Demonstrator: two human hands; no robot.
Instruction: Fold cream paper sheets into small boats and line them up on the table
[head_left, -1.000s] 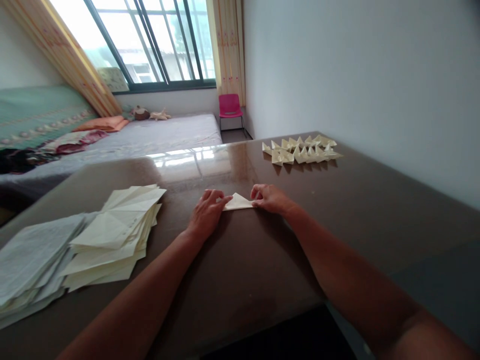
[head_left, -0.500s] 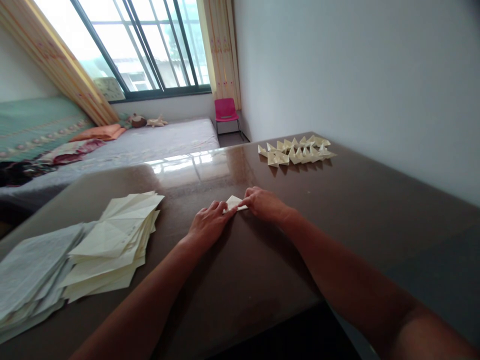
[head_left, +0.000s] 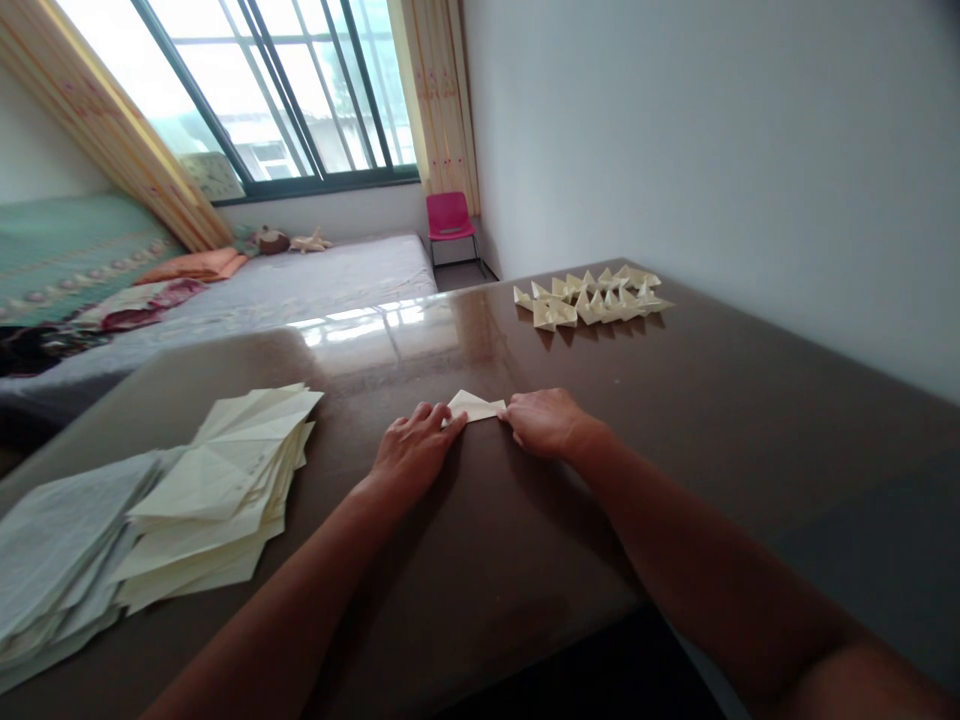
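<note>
A small cream folded paper (head_left: 474, 406) lies on the brown table (head_left: 525, 620), with a peak at its left and a flat strip running right. My left hand (head_left: 417, 446) grips its left end, the thumb along the lower edge and the fingers bent over the side. At the right tip, my right hand (head_left: 546, 422) has its fingers curled together on the paper's end; the exact pinch is partly hidden. Several finished-looking folded paper boats (head_left: 600, 300) stand in rows on the far right of the table.
To the left lie a stack of creased cream sheets (head_left: 217, 480) and a stack of greyish printed sheets (head_left: 67, 550). Beyond the table are a bed (head_left: 360, 265) and a pink chair (head_left: 450, 218). A white wall (head_left: 712, 150) runs along the right.
My right hand has slid right along the folded paper to its tip, uncovering more of the strip. My left hand stays at the left end.
</note>
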